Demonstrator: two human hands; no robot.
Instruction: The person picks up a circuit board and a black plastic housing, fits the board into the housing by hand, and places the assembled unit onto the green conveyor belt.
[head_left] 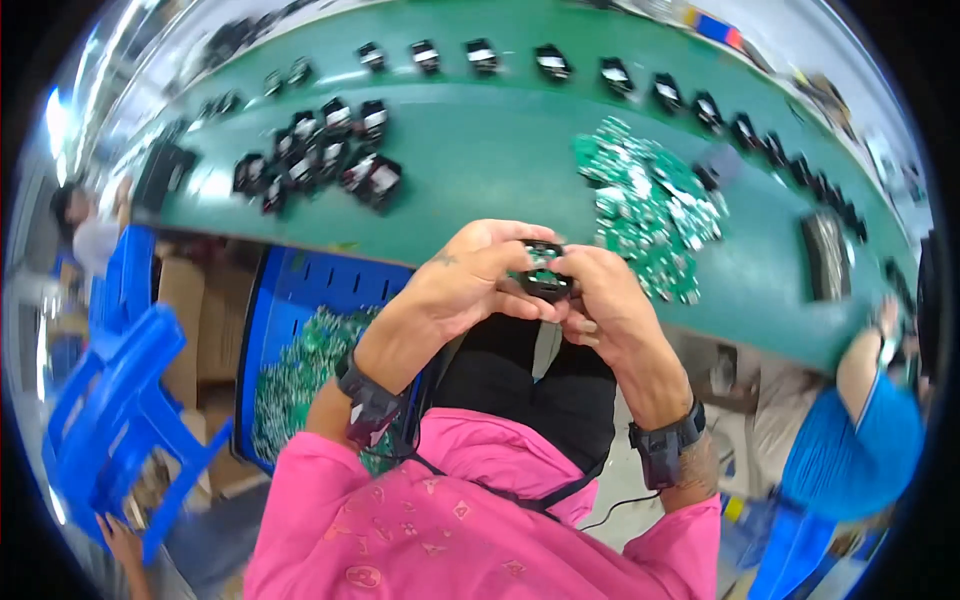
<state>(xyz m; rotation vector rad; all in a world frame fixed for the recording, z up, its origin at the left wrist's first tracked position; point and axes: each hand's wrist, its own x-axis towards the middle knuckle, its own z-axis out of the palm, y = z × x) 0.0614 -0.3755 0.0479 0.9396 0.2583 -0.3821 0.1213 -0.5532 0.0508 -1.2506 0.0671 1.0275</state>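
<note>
Between my two hands, just over the table's near edge, is a small black plastic housing (545, 284) with a green circuit board (541, 254) in its open side. My left hand (478, 268) grips it from the left, thumb on the board's edge and fingers beneath. From the right, my right hand (603, 293) closes on the same housing with its thumb against the rim. Fingers partly cover the housing, so I cannot tell how fully the board sits inside. A heap of loose green circuit boards (655, 205) lies on the table just beyond my right hand.
The green table (480, 150) bears a cluster of black housings (318, 150) at left and a row of them along its far side. A blue crate (325, 270) of green boards stands at my left, near a blue plastic chair (110, 390). A person in blue (855, 450) sits at right.
</note>
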